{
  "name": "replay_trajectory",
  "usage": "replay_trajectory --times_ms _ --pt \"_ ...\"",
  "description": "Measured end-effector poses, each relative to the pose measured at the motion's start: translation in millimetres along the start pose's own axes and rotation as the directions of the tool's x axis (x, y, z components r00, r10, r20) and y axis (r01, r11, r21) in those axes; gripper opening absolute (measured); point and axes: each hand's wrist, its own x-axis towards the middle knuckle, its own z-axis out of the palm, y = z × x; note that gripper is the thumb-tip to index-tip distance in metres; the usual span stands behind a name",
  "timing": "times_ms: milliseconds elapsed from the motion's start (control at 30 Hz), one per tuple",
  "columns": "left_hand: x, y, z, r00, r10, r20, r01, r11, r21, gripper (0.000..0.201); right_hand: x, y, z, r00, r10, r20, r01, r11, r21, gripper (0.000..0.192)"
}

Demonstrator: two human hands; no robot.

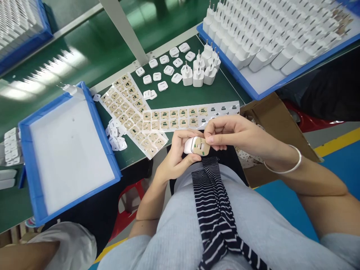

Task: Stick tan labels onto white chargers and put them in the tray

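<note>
My left hand [176, 154] grips a white charger plug body [190, 145] just in front of my chest. My right hand [230, 132] pinches a tan sticker [201, 147] against the plug's face; a silver bangle sits on that wrist. Just beyond my hands lie sticker sheets [180, 117], partly peeled, with a second sheet [129, 111] slanting to the left. Several finished-looking white plugs [198, 72] stand upright further back, next to flat white caps [165, 69].
A blue tray [33, 180] with a white liner sits at left. Another blue tray [247, 87] packed with several white plugs is at back right. A cardboard box [272, 112] stands at right. Small white parts [116, 135] lie heaped by the left tray. Another person's sleeve shows bottom left.
</note>
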Motion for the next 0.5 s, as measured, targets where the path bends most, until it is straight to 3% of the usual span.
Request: replay_trajectory --times_ms 500 --pt "1.0 3.4 1.6 0.999 -0.007 0.031 0.005 0.998 0.058 0.038 -5.4 0.7 1.3 1.000 -0.014 -0.012 0.014 1.000 0.015 0.032"
